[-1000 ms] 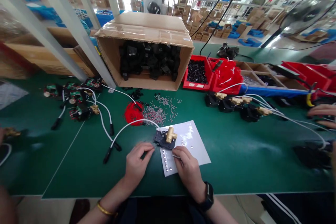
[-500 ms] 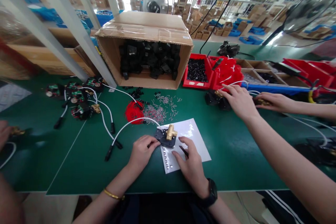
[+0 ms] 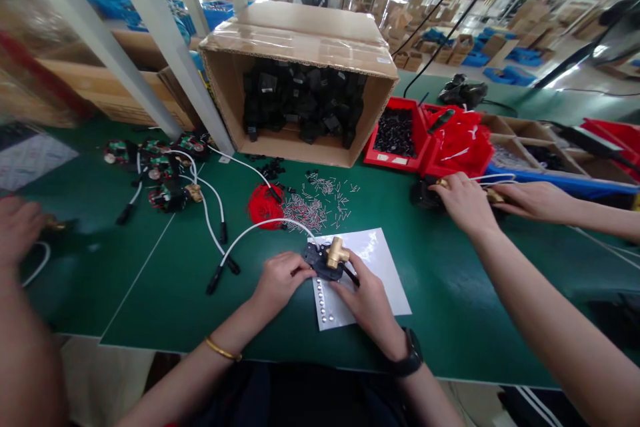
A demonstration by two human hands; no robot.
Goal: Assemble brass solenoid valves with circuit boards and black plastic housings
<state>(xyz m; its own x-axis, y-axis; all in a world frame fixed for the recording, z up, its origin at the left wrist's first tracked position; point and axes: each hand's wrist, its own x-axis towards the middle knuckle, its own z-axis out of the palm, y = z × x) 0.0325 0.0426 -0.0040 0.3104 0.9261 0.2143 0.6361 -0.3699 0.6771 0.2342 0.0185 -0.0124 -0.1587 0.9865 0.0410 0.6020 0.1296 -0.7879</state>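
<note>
A black plastic housing (image 3: 316, 259) with a brass T-shaped fitting (image 3: 337, 252) on top lies on a white sheet (image 3: 377, 257) before me. A white cable (image 3: 265, 222) arcs from it to a black connector at left. My left hand (image 3: 283, 282) pinches the housing's lower left edge. At its right side, my right hand (image 3: 367, 293) grips it between thumb and fingers. A slim dark tool (image 3: 351, 275), of a kind I cannot make out, sits in the right hand. Small shiny round pieces (image 3: 321, 301) line the sheet's left edge.
Behind are loose small pins (image 3: 307, 210), red rings (image 3: 264, 205) and a carton (image 3: 300, 27) of black housings. Wired units (image 3: 167, 197) lie left; red bins (image 3: 395, 133) stand right. Co-workers' hands (image 3: 465, 200) work at the right and a hand (image 3: 20, 230) at far left.
My right hand has closed in on the housing's right side, from slightly apart to gripping it. My left hand keeps its pinch. The whole view has shifted a little.
</note>
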